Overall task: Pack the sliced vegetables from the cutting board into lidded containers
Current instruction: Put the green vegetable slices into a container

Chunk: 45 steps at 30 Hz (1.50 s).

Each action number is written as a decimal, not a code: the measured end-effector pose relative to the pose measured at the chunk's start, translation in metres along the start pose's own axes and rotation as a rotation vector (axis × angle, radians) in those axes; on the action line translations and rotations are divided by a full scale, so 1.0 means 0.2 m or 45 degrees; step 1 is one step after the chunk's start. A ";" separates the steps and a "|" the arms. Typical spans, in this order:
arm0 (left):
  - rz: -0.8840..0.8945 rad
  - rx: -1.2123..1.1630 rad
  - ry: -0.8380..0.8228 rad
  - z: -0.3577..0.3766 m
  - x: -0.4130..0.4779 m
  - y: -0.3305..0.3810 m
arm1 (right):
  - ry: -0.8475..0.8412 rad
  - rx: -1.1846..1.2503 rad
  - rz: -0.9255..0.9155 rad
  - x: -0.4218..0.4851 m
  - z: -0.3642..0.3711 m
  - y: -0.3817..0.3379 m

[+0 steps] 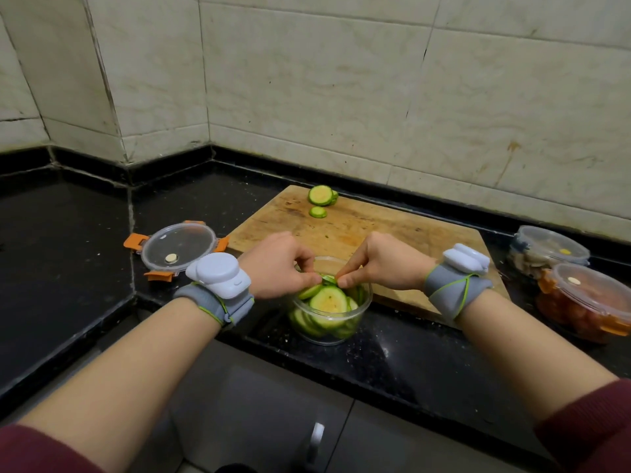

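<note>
Head view. Query: how are the hands set, and where is the produce?

Reply: From the left, a loose lid [177,247] is laid flat on the counter [68,250], just beside the left hand [276,264]. That hand's fingers are curled in a pinch on the held slices [328,279] above the open container [331,336]. The right hand [379,264] is pinched on the same held slices from the opposite side (most of the packed slices [329,298] are already stacked inside).

Query: which relation is decisive for the coming move?

Reply: Leftover slices [322,196] are seen at the far edge of the cutting board [392,233], straight beyond the container, between both hands and marginally nearer the left. A forward reach is judged to be required. For closing, the lid is nearer the left hand. Two closed containers [549,250] are placed well to the right.
</note>
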<state>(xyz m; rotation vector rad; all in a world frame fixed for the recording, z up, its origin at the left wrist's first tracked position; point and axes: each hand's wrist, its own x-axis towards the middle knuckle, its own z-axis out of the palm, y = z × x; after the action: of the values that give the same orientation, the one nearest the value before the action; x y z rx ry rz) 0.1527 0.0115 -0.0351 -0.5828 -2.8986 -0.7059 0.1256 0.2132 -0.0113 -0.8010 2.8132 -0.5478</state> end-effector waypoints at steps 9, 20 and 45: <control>-0.086 -0.320 0.216 -0.01 0.23 -0.07 | 0.167 0.535 0.150 0.22 -0.14 0.17; -0.477 -0.194 0.336 0.20 0.85 -0.41 | 0.350 0.394 0.468 0.83 -0.08 0.51; -0.489 -1.217 0.472 0.05 0.61 -0.28 | 0.415 0.730 0.152 0.68 -0.26 0.22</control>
<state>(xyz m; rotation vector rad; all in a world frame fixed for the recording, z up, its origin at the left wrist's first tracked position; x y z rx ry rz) 0.0179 0.0125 -0.0454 0.0842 -2.1922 -2.0128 -0.0232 0.1914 0.0122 -0.4533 2.7005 -1.4838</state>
